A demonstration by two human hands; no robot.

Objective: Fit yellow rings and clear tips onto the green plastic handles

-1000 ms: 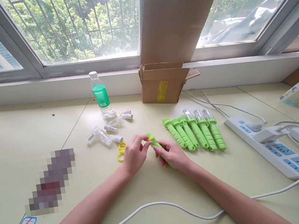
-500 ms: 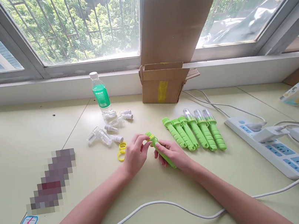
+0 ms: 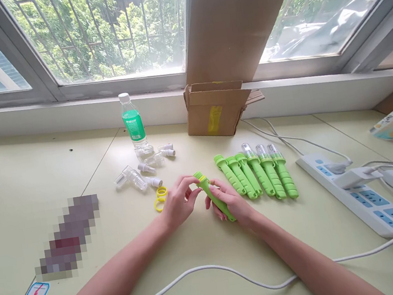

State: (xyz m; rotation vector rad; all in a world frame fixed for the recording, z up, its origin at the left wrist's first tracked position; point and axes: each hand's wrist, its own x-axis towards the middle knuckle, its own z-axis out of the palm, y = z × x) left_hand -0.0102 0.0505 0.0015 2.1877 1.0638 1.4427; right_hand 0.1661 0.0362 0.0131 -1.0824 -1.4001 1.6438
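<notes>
A green flashlight handle [image 3: 219, 204] with a threaded, uncapped top slants over the table in front of me. My right hand [image 3: 234, 202] is wrapped round its grip, thumb along the upper side. At the threaded neck sits a yellow ring [image 3: 200, 180], partly covered by fingertips. My left hand [image 3: 181, 201] has its fingers on this ring, its thumb close below. Two loose yellow rings [image 3: 159, 203] lie just left of that hand. To the right, several green flashlights [image 3: 268, 176] lie in a row; some have clear caps, others show bare threads.
Clear plastic caps [image 3: 134, 177] and white-ended pieces [image 3: 155, 181] lie scattered at left, before a water bottle [image 3: 134, 125]. A cardboard box [image 3: 217, 112] stands at the back. Right is a power strip [image 3: 365, 201]; a white cable [image 3: 200, 268] crosses the front.
The right hand and the flashlight handle have shifted very slightly right. The left thumb has come a little away from the handle. The things on the table stay as they were.
</notes>
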